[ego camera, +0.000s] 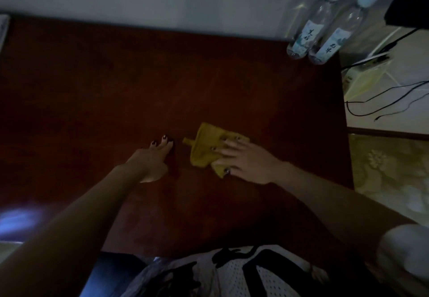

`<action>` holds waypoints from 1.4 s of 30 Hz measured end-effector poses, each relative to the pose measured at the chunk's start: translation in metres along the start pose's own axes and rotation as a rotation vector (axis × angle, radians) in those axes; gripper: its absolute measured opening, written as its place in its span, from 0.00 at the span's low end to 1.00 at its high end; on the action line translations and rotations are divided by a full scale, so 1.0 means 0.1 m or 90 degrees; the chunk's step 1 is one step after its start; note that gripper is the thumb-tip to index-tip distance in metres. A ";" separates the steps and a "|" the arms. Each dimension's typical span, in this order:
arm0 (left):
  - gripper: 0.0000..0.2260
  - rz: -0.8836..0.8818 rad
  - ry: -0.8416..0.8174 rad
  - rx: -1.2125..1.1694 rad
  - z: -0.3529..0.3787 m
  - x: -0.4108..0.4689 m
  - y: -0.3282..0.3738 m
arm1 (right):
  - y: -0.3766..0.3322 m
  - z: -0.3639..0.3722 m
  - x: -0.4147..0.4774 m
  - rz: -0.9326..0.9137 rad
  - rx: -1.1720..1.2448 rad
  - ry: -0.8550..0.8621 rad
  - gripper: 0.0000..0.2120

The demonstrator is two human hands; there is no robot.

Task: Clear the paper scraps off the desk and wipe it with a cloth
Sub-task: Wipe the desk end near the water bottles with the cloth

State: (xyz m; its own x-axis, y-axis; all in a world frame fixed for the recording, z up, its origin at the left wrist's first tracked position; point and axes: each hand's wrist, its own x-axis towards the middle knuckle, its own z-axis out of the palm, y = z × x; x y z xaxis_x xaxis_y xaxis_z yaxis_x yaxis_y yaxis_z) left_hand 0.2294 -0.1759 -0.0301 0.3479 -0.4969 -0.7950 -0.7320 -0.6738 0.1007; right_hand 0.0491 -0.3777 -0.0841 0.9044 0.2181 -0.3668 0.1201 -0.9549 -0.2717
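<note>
One rumpled mustard-yellow cloth (205, 149) lies right of centre on the dark red-brown table (104, 76) — long axis roughly near-to-far, a small corner poking left. The hands are apart: the right hand (243, 162) presses flat, spread fingers on the cloth, the left hand (154, 157) rests straight-fingered on the table just beside it. Two water bottles (308, 33) stand at the far right corner
</note>
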 end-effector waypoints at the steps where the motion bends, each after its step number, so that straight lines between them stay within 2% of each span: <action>1: 0.34 0.002 -0.003 0.000 -0.01 0.00 -0.01 | 0.15 -0.08 0.00 0.044 0.005 0.004 0.24; 8: 0.33 0.014 -0.012 0.009 -0.06 -0.01 -0.03 | 0.96 -0.62 0.52 0.248 0.040 -0.043 0.24; 13: 0.32 0.007 -0.017 0.035 -0.04 0.00 -0.02 | 1.01 -0.94 1.30 0.388 0.150 0.002 0.26; 15: 0.32 0.004 -0.013 0.039 -0.03 0.00 -0.02 | 0.85 -0.98 1.55 0.367 0.148 0.007 0.26; 19: 0.32 0.004 -0.015 0.034 -0.03 0.00 -0.03 | 0.28 -0.84 1.76 0.195 0.048 0.000 0.26; 22: 0.33 0.004 -0.024 0.045 -0.05 0.01 -0.04 | -0.13 -0.63 1.62 0.097 0.049 0.002 0.25; 25: 0.34 0.003 -0.035 0.030 -0.07 -0.01 -0.03 | -0.28 -0.48 1.29 0.061 0.068 0.015 0.23; 29: 0.34 0.005 -0.030 0.014 -0.06 -0.02 -0.04 | -0.12 -0.30 0.72 0.063 0.076 0.037 0.23; 33: 0.34 0.010 -0.019 0.005 -0.03 0.01 -0.06 | 0.31 -0.19 0.15 0.188 0.069 0.059 0.30; 37: 0.33 0.011 -0.011 0.006 -0.01 0.02 -0.06 | 0.90 -0.23 -0.16 0.357 0.102 0.073 0.22; 42: 0.33 0.005 0.002 0.007 0.02 0.04 -0.05 | 1.12 -0.52 0.12 0.557 0.216 0.081 0.23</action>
State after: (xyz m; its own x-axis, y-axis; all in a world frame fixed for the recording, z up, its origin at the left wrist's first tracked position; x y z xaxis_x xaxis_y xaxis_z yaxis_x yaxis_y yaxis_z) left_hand 0.2330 -0.1735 -0.0352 0.3436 -0.5045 -0.7921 -0.7415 -0.6633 0.1008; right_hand 0.0947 -0.4924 -0.0728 0.6571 -0.5910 -0.4678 -0.7295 -0.6550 -0.1972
